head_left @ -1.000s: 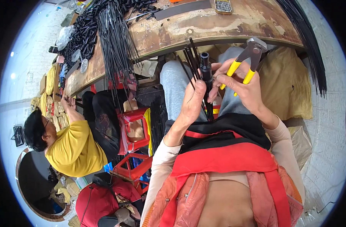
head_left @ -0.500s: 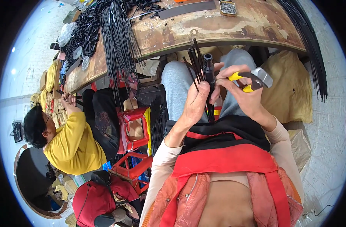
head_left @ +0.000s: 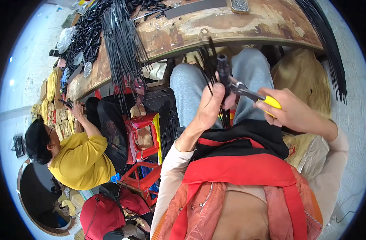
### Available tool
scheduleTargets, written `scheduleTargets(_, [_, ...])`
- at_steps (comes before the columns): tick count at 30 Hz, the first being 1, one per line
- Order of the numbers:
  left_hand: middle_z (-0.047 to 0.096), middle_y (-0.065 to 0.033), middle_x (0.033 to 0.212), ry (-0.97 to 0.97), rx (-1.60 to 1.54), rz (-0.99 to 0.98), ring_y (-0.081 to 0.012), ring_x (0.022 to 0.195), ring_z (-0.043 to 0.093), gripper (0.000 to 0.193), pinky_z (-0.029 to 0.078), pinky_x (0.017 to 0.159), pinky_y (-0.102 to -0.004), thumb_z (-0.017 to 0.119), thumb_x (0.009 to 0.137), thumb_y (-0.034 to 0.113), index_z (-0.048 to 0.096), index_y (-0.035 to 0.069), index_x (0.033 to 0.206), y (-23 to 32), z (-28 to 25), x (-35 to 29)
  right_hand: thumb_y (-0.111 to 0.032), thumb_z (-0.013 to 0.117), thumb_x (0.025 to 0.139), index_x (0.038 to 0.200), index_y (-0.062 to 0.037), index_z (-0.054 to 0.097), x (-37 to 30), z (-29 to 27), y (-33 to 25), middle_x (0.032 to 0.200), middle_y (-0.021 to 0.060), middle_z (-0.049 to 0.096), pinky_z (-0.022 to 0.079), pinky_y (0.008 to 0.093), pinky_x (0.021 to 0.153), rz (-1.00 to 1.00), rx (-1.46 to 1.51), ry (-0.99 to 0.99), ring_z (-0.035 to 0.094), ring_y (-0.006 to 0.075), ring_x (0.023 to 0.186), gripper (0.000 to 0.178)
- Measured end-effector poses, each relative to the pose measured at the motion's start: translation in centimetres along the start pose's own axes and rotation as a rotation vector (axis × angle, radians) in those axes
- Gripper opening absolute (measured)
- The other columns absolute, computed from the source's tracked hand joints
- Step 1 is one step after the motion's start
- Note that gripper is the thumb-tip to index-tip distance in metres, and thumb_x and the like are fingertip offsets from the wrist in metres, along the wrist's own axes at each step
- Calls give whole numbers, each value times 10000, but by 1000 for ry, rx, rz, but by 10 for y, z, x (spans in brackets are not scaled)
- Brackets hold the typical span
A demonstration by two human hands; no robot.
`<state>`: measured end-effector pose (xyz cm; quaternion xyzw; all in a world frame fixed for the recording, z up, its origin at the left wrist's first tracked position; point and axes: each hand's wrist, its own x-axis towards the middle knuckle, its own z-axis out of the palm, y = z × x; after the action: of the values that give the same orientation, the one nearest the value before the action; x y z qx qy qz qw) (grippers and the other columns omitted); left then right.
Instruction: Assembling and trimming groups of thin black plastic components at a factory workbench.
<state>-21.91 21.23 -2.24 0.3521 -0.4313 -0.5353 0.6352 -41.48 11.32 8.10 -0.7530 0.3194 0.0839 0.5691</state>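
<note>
My left hand [head_left: 212, 105], above my lap, is closed round several thin black rods [head_left: 208, 66] and an upright black tubular piece [head_left: 223, 72] with a hollow-looking top. My right hand [head_left: 285, 106] grips a pair of pliers with yellow handles [head_left: 272, 103]. Their metal jaws [head_left: 241, 89] meet the side of the black tubular piece, just right of my left fingers. What the jaws bite on is too blurred to make out. The lower ends of the rods [head_left: 224, 118] show beneath my left hand.
A worn wooden table [head_left: 231, 30] lies ahead, with a rod bundle [head_left: 121, 44] hanging off its edge and another bundle [head_left: 331, 60] at the right. Black parts [head_left: 85, 46] pile up at left. A person in yellow [head_left: 81, 160] sits left, beside red stools [head_left: 143, 136].
My right hand has turned the pliers round, so their jaws now point left and touch the tubular piece. That hand has moved right and down; my left hand keeps its hold.
</note>
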Motion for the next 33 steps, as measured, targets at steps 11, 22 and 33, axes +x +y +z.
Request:
scheduleTargets(11, [445,1,660,-58,-62,-43,-80,585,391,548,345,565,-242,385,992,540,456,14,1130,4,-5,-7,-254,473,1004,1225,15,523,3,-1,6,711,57,628,431,262,533,-153,64,-97,557,107,583,352])
scheduleTargets(22, [447,2,681,-34,-92,3,-74,594,388,592,337,561,-239,374,996,532,481,-19,1183,6,-12,-4,-279,467,1006,1004,13,557,11,-11,-9,635,48,561,439,292,552,-20,-78,-170,559,129,564,306])
scheduleTargets(33, [444,10,693,-42,-100,-86,-64,604,393,530,339,557,-231,370,1014,483,471,-6,1192,2,-23,14,-278,542,963,1088,-2,577,27,-38,-27,754,211,603,464,417,666,-141,-334,-90,604,367,729,305])
